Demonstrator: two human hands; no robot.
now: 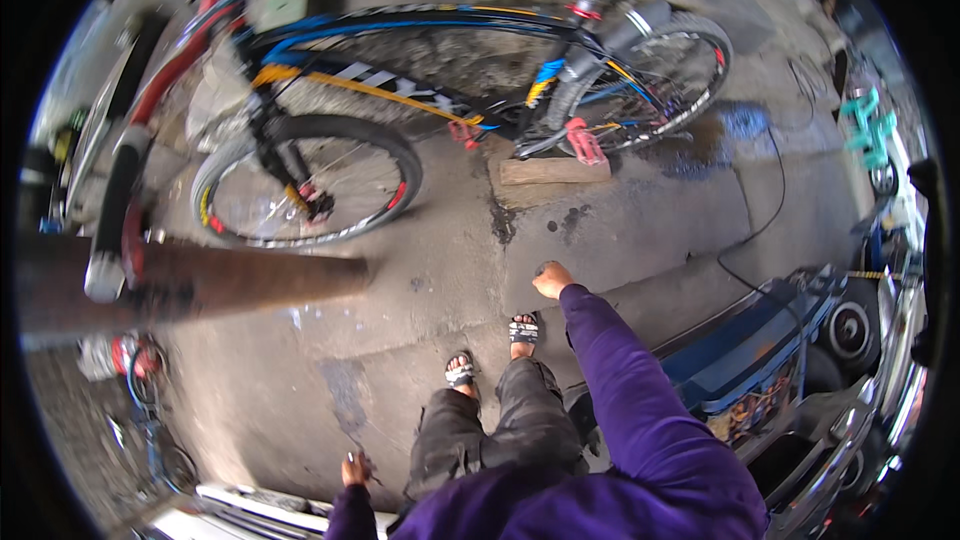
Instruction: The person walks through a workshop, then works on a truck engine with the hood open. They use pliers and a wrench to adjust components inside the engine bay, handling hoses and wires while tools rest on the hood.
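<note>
My right hand reaches forward over the floor, its fingers curled round something small and dark that I cannot make out. Low at the left, my left hand hangs beside my leg. Its fingers are bent, with a dark bit showing at them, too small to name. Ahead of me stands a black, blue and yellow bicycle, its front wheel to the left and its rear wheel to the right. Neither hand touches it. Below its red pedal lies a wooden block.
A thick brown post juts in from the left, beside the red and black handlebar. A dark cable crosses the floor at right, near a wet bluish patch. Close on the right is a blue box-like object with a wheel.
</note>
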